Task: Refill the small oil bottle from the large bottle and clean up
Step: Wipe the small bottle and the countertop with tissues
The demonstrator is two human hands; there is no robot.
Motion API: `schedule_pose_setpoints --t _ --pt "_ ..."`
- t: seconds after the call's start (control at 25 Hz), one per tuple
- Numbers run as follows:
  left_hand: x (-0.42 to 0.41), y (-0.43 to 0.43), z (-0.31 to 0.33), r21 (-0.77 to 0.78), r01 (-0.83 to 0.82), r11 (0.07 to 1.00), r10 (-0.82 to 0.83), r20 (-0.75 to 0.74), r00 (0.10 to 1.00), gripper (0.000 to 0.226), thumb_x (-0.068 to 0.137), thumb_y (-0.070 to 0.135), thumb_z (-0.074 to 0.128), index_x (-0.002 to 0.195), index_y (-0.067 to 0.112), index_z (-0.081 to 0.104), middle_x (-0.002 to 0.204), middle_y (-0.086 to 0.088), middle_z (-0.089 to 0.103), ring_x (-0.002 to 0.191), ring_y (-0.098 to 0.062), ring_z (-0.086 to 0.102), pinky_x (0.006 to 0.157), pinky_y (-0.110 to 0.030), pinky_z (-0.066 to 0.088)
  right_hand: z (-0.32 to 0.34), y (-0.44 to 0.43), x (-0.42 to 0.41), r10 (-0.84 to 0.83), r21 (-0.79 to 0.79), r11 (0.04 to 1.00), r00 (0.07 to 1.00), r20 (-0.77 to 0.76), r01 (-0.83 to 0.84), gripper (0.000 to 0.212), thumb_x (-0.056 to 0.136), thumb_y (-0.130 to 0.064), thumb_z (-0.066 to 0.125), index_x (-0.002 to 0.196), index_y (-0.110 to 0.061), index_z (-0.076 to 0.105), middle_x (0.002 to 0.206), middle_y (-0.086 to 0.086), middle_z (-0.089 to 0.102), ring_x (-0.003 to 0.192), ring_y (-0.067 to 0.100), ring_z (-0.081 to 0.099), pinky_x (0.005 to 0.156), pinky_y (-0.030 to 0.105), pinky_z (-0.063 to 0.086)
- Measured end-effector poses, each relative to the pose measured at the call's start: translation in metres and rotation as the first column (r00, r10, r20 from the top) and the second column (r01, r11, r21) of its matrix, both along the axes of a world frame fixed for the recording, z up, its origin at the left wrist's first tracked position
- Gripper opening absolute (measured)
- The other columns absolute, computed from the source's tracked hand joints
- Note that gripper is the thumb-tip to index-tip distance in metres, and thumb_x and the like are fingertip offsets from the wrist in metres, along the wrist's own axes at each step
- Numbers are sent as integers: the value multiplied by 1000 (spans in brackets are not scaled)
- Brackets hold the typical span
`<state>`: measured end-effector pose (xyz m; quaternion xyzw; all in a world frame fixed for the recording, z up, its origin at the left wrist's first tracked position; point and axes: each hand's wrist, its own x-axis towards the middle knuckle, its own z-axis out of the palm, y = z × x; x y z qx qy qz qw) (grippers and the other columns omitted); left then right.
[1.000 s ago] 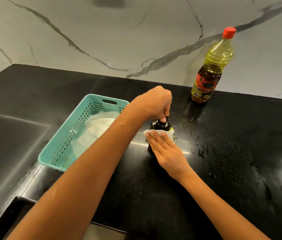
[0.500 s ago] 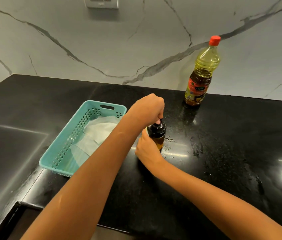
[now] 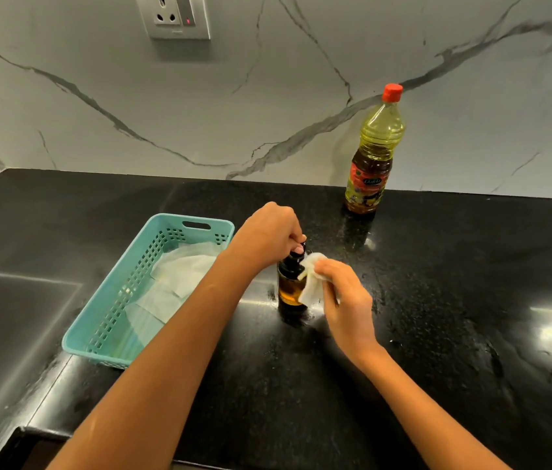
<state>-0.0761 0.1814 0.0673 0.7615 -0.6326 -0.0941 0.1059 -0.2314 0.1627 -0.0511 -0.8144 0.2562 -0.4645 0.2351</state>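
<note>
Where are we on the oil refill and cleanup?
Done, it seems: the large bottle stands capped by the wall, and the small bottle holds amber oil with its black top on. In hand: the left hand grips that top while the right hand holds a white tissue against its side. Left: smears on the countertop beside it, and the tissue to discard.

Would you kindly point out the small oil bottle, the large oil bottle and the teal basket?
small oil bottle [image 3: 289, 290], head view, amber glass body.
large oil bottle [image 3: 381, 130], head view, yellow upper body.
teal basket [image 3: 115, 300], head view, perforated left wall.
</note>
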Motion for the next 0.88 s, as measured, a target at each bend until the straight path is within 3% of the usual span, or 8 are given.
schedule_pose_setpoints --t 0.12,0.2,0.44,0.56,0.68,0.88 --pt "-1 -1 2 7 5 1000 -5 -9 1000 22 84 21 65 104 14 70 99 -6 72 90 -16 63 81 -24 46 24 -10 20 -45 280 960 994 99 16 16 85 5 58 99 -4 61 92 1 65 82 -2 59 70 12 46" --pt "0 0 3 10 10 1000 -10 -24 1000 23 83 20 66 105 14 70 100 -5 72 91 -15 63 85 -26 47 30 -19 29 -73 409 912 995 74 37 15 89 -3 57 102 -9 51 87 -4 61 78 0 59 63 14 46" --pt "2 -6 9 16 35 999 -35 -41 999 22 79 16 70 100 10 71 98 -8 72 93 -17 64 91 -30 48 14 12 28 -143 381 921 982 126 85 24 88 -3 59 104 -12 45 93 -19 56 87 -7 56 68 6 46" --pt "4 -10 15 65 71 995 -68 -52 996 21 76 13 73 96 9 73 96 -8 72 91 -17 64 88 -29 49 25 -1 34 -187 489 870 962 199 68 29 87 -4 61 105 -18 42 91 -9 65 87 -9 60 72 4 44" --pt "4 -11 15 56 68 996 -66 -52 996 21 75 13 74 95 9 73 94 -7 72 89 -16 65 88 -30 50 40 -12 45 -219 637 771 933 286 -15 32 87 -3 59 108 -21 43 90 -4 67 86 2 64 75 11 49" --pt "4 -11 14 46 47 998 -45 -50 998 20 74 13 74 94 11 73 93 -5 73 88 -15 65 89 -31 50 28 12 42 -274 655 755 898 345 -22 34 87 -1 58 98 -32 48 96 -5 62 90 1 62 77 13 50"
